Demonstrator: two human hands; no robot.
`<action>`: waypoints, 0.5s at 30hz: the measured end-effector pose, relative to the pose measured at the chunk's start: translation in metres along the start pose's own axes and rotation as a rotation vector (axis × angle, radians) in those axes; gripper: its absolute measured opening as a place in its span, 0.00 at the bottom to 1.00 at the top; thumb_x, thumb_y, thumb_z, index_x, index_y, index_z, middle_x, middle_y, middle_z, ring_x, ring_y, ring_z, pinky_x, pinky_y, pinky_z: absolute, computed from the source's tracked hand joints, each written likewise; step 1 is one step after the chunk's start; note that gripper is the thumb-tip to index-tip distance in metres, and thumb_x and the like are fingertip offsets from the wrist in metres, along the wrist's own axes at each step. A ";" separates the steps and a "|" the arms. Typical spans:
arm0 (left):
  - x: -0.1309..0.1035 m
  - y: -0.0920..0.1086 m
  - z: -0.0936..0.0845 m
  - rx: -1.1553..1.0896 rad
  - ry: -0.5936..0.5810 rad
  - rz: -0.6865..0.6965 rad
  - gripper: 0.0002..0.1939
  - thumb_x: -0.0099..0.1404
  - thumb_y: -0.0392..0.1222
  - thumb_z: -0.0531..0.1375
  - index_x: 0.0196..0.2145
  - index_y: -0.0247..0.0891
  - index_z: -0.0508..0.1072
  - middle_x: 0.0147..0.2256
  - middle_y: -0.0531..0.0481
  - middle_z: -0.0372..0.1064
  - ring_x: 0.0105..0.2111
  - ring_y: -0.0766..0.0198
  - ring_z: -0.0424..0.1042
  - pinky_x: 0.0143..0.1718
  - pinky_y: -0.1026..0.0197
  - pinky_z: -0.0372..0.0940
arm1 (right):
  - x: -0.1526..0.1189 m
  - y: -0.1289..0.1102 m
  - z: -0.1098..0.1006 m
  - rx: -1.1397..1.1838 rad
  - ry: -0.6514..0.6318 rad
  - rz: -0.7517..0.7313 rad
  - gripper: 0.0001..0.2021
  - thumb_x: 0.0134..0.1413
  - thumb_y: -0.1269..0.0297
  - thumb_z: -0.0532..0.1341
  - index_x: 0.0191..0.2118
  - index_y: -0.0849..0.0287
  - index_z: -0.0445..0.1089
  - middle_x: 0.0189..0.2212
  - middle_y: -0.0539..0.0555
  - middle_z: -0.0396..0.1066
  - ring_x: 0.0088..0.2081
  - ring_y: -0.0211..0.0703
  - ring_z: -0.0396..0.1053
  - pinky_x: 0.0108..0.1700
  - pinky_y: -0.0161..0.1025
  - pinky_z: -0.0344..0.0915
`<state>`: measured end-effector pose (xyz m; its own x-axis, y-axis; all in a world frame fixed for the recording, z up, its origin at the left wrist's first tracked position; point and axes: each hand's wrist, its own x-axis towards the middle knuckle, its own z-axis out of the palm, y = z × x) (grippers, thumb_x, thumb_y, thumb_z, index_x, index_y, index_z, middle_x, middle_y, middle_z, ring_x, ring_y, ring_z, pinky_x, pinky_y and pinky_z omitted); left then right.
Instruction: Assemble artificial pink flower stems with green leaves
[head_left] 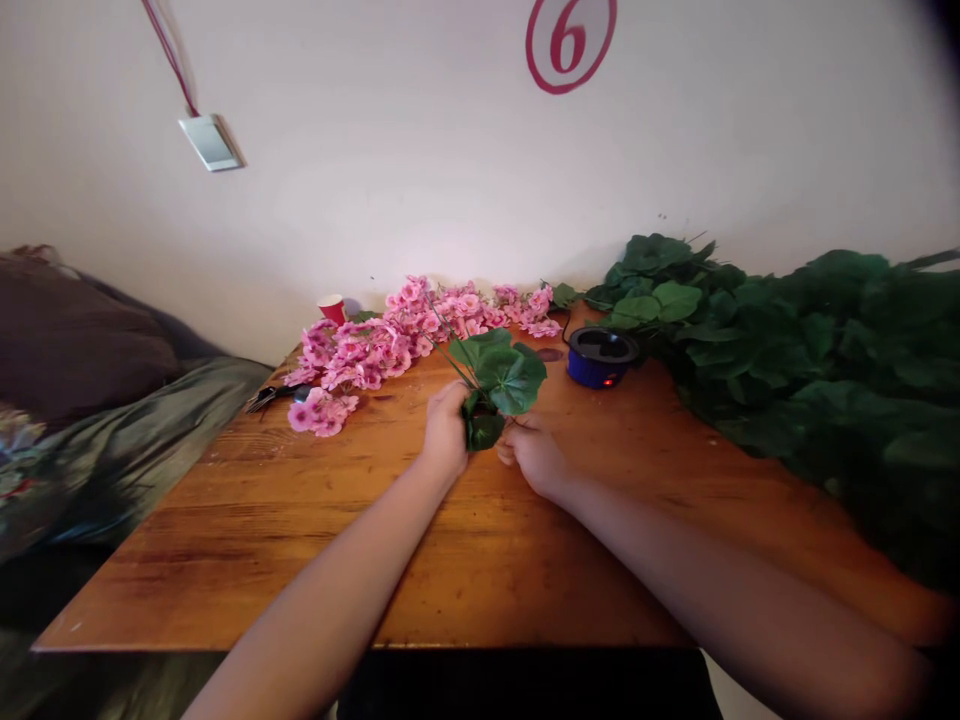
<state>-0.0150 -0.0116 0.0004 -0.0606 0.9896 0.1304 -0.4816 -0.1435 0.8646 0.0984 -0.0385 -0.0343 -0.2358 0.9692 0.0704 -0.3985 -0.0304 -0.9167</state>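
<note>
Two hands hold a bunch of green leaves over a wooden table.

The left hand (446, 432) is closed around the stem of the leaf sprig (499, 385). The right hand (534, 455) pinches it from the other side. The sprig sits in the middle of the table (300, 540). Pink flowers (397, 340) lie behind it. A blue pot (600, 357) and a big pile of leaves (810, 350) are on the right.

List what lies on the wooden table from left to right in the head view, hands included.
Scissors → red cup → pink flower pile → left hand → leaf sprig held between both hands → right hand → blue pot → green leaf heap.
</note>
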 end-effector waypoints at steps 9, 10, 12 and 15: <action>-0.003 -0.008 0.001 -0.047 -0.058 0.040 0.06 0.52 0.38 0.58 0.21 0.36 0.64 0.22 0.56 0.56 0.25 0.70 0.57 0.27 0.66 0.54 | 0.002 0.005 0.003 -0.068 0.078 -0.049 0.17 0.45 0.61 0.59 0.21 0.54 0.47 0.16 0.41 0.39 0.17 0.30 0.37 0.19 0.34 0.35; -0.004 -0.008 0.002 -0.060 -0.054 0.033 0.06 0.52 0.38 0.58 0.20 0.36 0.64 0.22 0.56 0.56 0.25 0.70 0.57 0.27 0.66 0.54 | 0.002 0.007 0.003 -0.089 0.088 -0.071 0.16 0.46 0.61 0.59 0.21 0.54 0.47 0.15 0.41 0.40 0.17 0.30 0.37 0.19 0.34 0.35; -0.007 -0.009 0.004 -0.083 -0.048 0.015 0.06 0.51 0.38 0.58 0.20 0.36 0.64 0.22 0.56 0.57 0.25 0.70 0.58 0.27 0.66 0.54 | 0.002 0.010 0.001 -0.147 0.100 -0.130 0.16 0.47 0.62 0.58 0.20 0.54 0.47 0.15 0.42 0.41 0.17 0.30 0.38 0.19 0.34 0.36; -0.009 -0.012 0.005 -0.111 -0.032 -0.032 0.08 0.52 0.40 0.60 0.20 0.37 0.63 0.21 0.56 0.59 0.24 0.69 0.61 0.28 0.65 0.56 | 0.001 0.013 -0.001 -0.226 0.093 -0.197 0.15 0.47 0.63 0.56 0.19 0.54 0.48 0.14 0.42 0.44 0.17 0.31 0.40 0.19 0.34 0.39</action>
<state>-0.0042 -0.0189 -0.0084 -0.0169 0.9926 0.1206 -0.5767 -0.1082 0.8097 0.0936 -0.0379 -0.0462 -0.0874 0.9696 0.2285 -0.2186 0.2051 -0.9540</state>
